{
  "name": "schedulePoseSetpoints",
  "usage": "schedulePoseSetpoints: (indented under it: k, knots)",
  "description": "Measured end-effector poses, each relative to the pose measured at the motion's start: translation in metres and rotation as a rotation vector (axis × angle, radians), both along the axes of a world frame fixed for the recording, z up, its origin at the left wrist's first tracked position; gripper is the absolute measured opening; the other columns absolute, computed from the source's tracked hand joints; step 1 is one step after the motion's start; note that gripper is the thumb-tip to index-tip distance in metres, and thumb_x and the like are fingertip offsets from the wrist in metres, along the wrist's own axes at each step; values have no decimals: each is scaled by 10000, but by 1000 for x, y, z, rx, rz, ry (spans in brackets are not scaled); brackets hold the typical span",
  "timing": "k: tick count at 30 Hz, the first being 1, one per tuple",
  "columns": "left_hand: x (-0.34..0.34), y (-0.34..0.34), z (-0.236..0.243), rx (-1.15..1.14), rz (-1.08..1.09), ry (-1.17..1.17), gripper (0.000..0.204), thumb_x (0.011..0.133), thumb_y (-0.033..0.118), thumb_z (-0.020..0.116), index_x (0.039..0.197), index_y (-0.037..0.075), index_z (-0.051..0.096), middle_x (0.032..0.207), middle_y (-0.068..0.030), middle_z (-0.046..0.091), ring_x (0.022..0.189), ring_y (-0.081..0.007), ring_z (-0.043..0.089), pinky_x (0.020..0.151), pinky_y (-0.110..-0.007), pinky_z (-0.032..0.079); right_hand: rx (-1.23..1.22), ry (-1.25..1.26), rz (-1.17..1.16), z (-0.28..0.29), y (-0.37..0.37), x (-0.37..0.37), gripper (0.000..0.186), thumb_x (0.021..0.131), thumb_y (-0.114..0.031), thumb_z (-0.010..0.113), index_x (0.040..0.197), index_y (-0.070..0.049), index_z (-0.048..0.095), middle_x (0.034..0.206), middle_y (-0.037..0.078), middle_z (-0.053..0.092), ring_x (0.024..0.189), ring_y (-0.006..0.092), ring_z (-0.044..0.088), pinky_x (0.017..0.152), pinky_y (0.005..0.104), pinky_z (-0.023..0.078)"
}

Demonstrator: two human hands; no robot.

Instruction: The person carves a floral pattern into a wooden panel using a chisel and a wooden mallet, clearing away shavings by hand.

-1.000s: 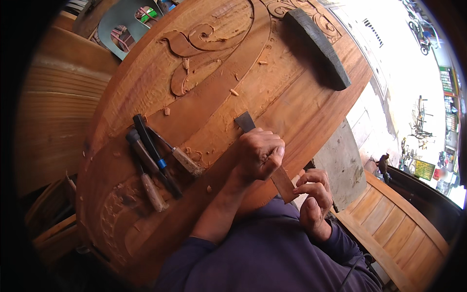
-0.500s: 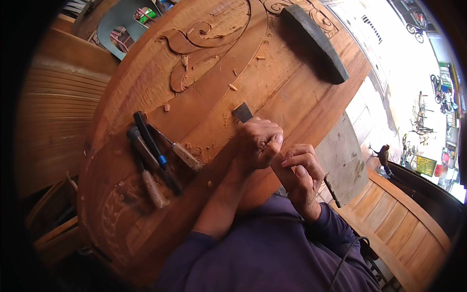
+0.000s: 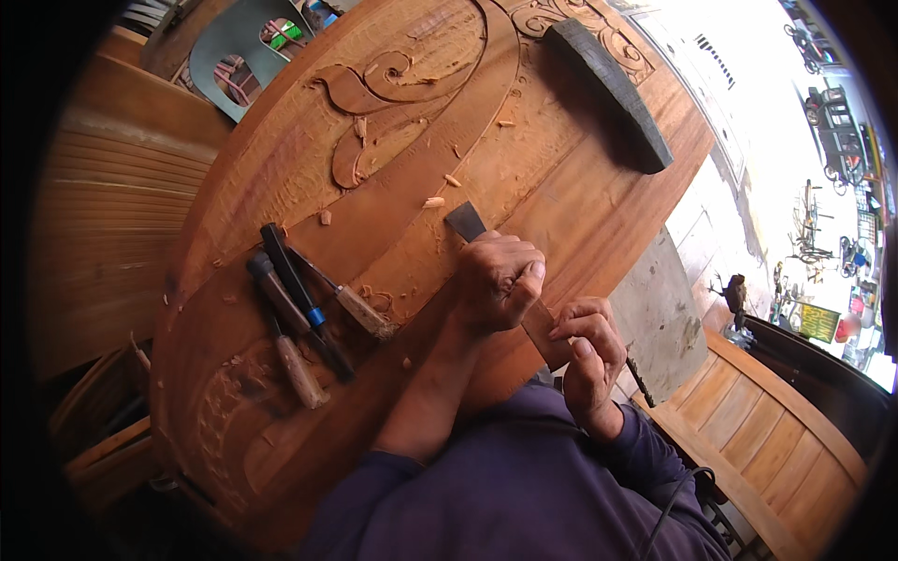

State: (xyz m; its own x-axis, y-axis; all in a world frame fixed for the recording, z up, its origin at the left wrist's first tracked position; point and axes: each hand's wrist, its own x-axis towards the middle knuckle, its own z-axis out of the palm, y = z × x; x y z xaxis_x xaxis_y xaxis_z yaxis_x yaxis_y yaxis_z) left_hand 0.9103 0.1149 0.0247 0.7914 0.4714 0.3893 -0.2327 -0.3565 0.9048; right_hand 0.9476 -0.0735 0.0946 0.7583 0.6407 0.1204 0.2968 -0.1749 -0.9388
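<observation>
Right hand [image 3: 591, 353] at the near edge of the wooden panel [image 3: 599, 220], fingers curled by the chisel's [image 3: 465, 222] handle end; cannot tell if gripping. Left hand [image 3: 503, 280] closed round the chisel, blade angled over the panel's middle. Loose tools [image 3: 278, 292] on the panel's left; shavings [image 3: 433, 202] mid-panel; dark block [image 3: 610, 96] far right; scrolls [image 3: 355, 93] far side. Probably hand-paring; next stroke likely wants a low blade, steady push.

Flat-bladed wood-handled chisel [image 3: 465, 222], slanted over carved brown panel [image 3: 571, 201]
</observation>
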Motion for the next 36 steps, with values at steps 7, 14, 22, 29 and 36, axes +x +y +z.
schedulePoseSetpoints:
  k: [7, 14, 22, 29, 36]
  knots:
    - [-9, -23, 4, 120, -84, -32, 267, 906, 225, 627, 674, 110, 564, 632, -77, 532, 587, -302, 547, 632, -438, 437, -304, 769, 59, 32, -12, -8, 603, 1111, -151, 689, 1602, -73, 347, 1179, 154, 683, 921, 131, 634, 763, 289, 556]
    - [8, -16, 9, 211, -54, -26, 327, 922, 298, 639, 668, 118, 540, 618, -71, 513, 590, -302, 542, 626, -442, 424, -431, 662, 72, 22, -1, 11, 308, 1121, -197, 695, 1310, -29, 520, 887, 64, 695, 638, 75, 556, 578, 266, 459]
    - [7, -7, 6, 96, -125, 30, 304, 900, 291, 607, 663, 116, 533, 611, -99, 499, 580, -329, 527, 617, -448, 409, -453, 581, 72, 38, 16, 14, 271, 1119, -200, 699, 1257, -8, 566, 803, 51, 676, 617, 68, 560, 543, 286, 445]
    - [22, 5, 3, 101, -96, 12, 293, 895, 280, 592, 671, 104, 526, 605, -106, 498, 578, -328, 536, 620, -454, 409, -363, 605, -5, 21, 27, 19, 263, 1113, -191, 703, 1248, -16, 561, 810, 55, 700, 599, 75, 597, 514, 276, 451]
    - [13, -12, 3, 27, -67, 6, 272, 887, 275, 581, 682, 108, 519, 617, -104, 510, 574, -324, 537, 599, -439, 401, -425, 522, 62, 35, 16, 23, 247, 1106, -184, 710, 1217, -2, 585, 864, 96, 748, 598, 82, 601, 535, 273, 456]
